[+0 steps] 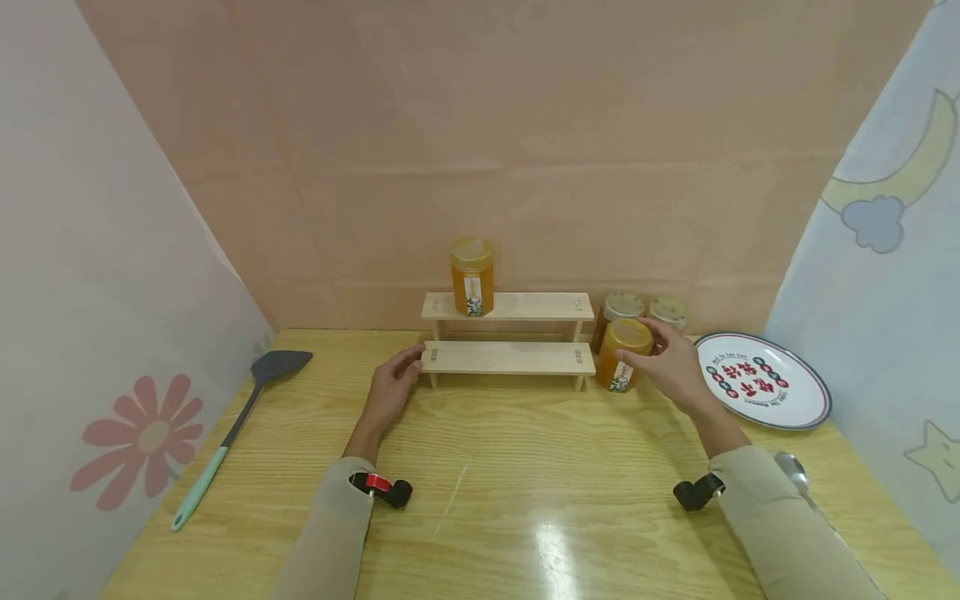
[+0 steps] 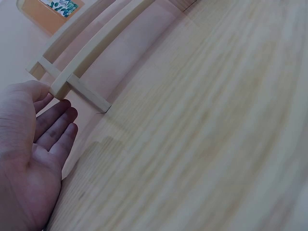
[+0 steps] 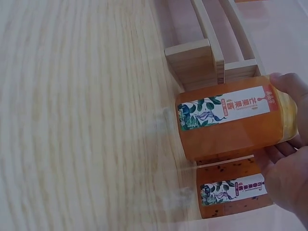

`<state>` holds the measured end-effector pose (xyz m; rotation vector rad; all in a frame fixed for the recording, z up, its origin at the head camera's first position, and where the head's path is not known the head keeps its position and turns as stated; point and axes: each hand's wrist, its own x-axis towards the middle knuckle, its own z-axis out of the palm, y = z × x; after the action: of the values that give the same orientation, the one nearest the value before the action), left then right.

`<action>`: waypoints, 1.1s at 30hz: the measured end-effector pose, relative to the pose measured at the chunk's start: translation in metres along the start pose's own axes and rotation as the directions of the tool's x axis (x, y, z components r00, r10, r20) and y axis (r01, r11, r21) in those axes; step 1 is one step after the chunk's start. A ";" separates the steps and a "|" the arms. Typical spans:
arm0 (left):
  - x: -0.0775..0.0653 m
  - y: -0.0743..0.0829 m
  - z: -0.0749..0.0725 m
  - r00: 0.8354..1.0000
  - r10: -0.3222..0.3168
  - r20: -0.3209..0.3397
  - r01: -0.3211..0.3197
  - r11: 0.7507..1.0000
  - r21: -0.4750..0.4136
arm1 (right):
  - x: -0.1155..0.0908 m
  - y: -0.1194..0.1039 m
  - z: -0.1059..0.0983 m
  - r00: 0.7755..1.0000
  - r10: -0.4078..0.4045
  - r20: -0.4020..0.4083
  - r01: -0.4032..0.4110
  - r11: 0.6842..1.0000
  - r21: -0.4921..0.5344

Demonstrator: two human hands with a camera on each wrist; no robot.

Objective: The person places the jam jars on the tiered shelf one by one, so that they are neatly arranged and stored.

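My right hand (image 1: pixel 671 367) grips an orange mango jam jar (image 1: pixel 621 358) around its yellow lid, beside the right end of a two-tier wooden shelf (image 1: pixel 510 358). In the right wrist view the mango jam jar (image 3: pixel 226 120) is upright, its label facing out, with a dark-specked jam jar (image 3: pixel 231 190) close by it. At the shelf's left end, my left hand (image 1: pixel 393 383) has its fingertips right at the lower board. The left wrist view shows that hand (image 2: pixel 38 144) with fingers loosely extended, thumb at the board's corner. Another orange jar (image 1: pixel 472 279) stands on the upper tier, left of centre.
Two lidded jars (image 1: pixel 667 312) stand behind the right hand, partly hidden. A white oval plate (image 1: pixel 806 396) with red lettering lies at the right, with a metal spoon (image 1: pixel 792 471) by the right sleeve. A spatula (image 1: pixel 240 421) with a mint handle lies at the left.
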<state>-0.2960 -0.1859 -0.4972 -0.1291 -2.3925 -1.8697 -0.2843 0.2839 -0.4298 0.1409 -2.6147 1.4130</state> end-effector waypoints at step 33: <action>-0.002 0.002 0.001 1.000 -0.001 -0.004 0.001 1.000 -0.010 | -0.001 -0.072 -0.030 1.000 0.010 -0.023 -0.008 0.996 0.088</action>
<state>-0.2938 -0.1845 -0.4955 -0.1249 -2.3812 -1.8805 -0.2683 0.2703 -0.3549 0.1228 -2.5388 1.5233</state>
